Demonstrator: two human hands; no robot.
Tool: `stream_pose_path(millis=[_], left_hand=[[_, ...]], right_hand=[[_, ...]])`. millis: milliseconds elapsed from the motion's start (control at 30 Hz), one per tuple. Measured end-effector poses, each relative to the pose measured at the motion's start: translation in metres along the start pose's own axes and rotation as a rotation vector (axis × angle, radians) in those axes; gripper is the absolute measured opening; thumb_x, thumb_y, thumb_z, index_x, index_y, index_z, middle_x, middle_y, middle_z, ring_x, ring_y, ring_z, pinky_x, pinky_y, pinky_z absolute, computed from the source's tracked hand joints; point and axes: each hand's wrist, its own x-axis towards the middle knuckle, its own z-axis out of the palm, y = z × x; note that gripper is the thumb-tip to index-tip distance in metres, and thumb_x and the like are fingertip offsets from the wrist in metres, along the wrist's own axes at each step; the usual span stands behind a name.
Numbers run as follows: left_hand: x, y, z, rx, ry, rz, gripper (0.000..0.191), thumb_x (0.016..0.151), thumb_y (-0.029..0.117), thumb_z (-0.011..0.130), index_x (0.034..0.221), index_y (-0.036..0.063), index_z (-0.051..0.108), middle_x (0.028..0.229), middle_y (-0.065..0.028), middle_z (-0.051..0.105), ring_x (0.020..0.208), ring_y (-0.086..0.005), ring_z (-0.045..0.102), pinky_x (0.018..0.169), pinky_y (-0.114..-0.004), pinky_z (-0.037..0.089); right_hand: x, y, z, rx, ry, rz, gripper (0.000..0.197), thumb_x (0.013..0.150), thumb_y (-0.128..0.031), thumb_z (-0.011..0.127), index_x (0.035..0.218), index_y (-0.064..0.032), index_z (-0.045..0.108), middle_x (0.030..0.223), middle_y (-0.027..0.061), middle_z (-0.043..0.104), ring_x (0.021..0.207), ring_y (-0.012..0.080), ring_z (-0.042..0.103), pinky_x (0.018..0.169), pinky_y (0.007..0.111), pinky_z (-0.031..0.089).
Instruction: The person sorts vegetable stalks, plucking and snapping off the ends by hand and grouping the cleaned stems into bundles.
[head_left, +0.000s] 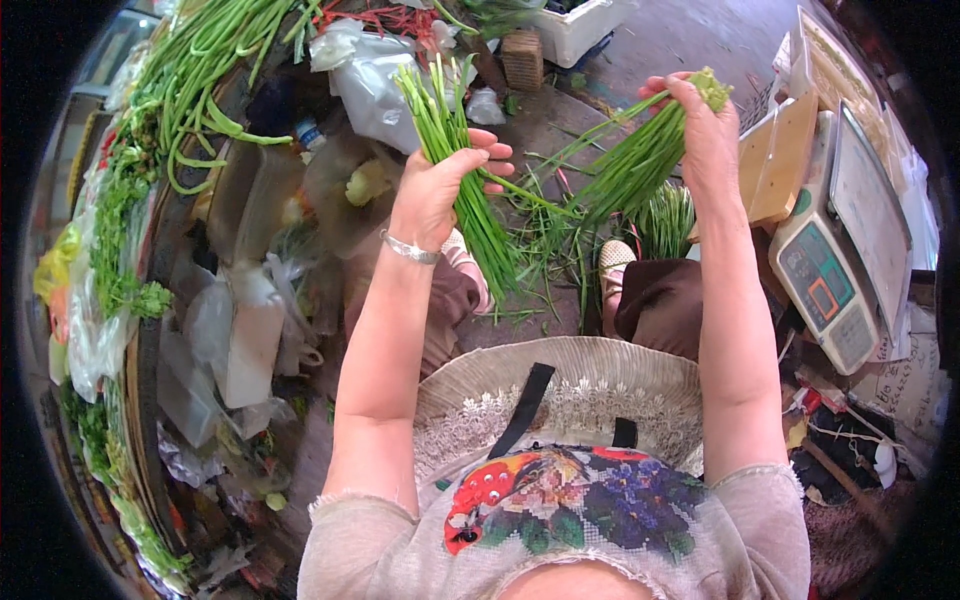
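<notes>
My left hand, with a silver bangle at its wrist, holds a bunch of long green stalks against the palm; the thumb lies over them and the fingers stick out to the right. Pale cut ends point up and away. On the right, my right hand grips a second leafy green bunch near its top, its blades hanging down to the left. A crumpled yellow-green piece shows at the fingertips. One long stalk stretches from the left bunch towards the right one. Loose green blades litter the ground between my feet.
Another green bunch stands by my right foot. A digital scale and a wooden board are at the right. Long beans and leafy greens lie along the left. A white foam box and plastic bags are ahead.
</notes>
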Motion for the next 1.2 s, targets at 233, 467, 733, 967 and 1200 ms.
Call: stream_pose_path(millis=[233, 467, 733, 967, 1200], left_hand=[[0.0, 0.0, 0.0, 0.061, -0.056, 0.03, 0.025, 0.088, 0.01, 0.062, 0.11, -0.001, 0.059, 0.086, -0.0123, 0.066, 0.068, -0.0187, 0.064, 0.06, -0.029, 0.051], [-0.009, -0.004, 0.022, -0.03, -0.33, -0.078, 0.027, 0.087, 0.012, 0.065, 0.109, -0.0023, 0.06, 0.08, -0.0095, 0.063, 0.061, -0.0131, 0.058, 0.056, -0.026, 0.047], [-0.013, -0.009, 0.035, -0.07, -0.293, -0.11, 0.027, 0.086, 0.008, 0.063, 0.112, 0.0011, 0.057, 0.087, -0.0138, 0.067, 0.068, -0.0202, 0.065, 0.062, -0.032, 0.053], [-0.001, -0.006, 0.005, -0.035, -0.217, -0.106, 0.024, 0.086, 0.01, 0.064, 0.108, 0.0012, 0.06, 0.089, -0.0143, 0.068, 0.07, -0.0209, 0.067, 0.062, -0.032, 0.054], [0.002, -0.01, -0.004, 0.119, 0.018, -0.012, 0.023, 0.086, 0.007, 0.061, 0.108, -0.0001, 0.06, 0.097, -0.0165, 0.068, 0.091, -0.0254, 0.068, 0.073, -0.035, 0.055]], right_hand=[[-0.009, -0.006, 0.011, -0.109, -0.068, 0.065, 0.011, 0.085, -0.007, 0.061, 0.095, -0.0031, 0.065, 0.08, 0.0065, 0.066, 0.067, 0.0132, 0.061, 0.063, 0.025, 0.049], [-0.032, 0.005, 0.049, 0.021, -0.395, 0.306, 0.028, 0.083, -0.019, 0.073, 0.102, -0.0003, 0.066, 0.07, -0.0006, 0.058, 0.058, 0.0092, 0.054, 0.056, 0.023, 0.042], [-0.022, 0.012, 0.043, 0.163, -0.266, 0.33, 0.022, 0.085, -0.019, 0.071, 0.096, -0.0011, 0.064, 0.067, 0.0005, 0.058, 0.056, 0.0107, 0.055, 0.052, 0.025, 0.045], [-0.007, 0.001, 0.014, 0.197, -0.127, 0.298, 0.015, 0.082, -0.016, 0.073, 0.091, -0.006, 0.065, 0.074, 0.0009, 0.062, 0.06, 0.0105, 0.058, 0.054, 0.026, 0.048], [-0.002, -0.007, 0.006, 0.256, 0.009, 0.188, 0.014, 0.086, -0.016, 0.068, 0.093, -0.0038, 0.065, 0.078, 0.0056, 0.067, 0.07, 0.0142, 0.063, 0.064, 0.028, 0.051]])
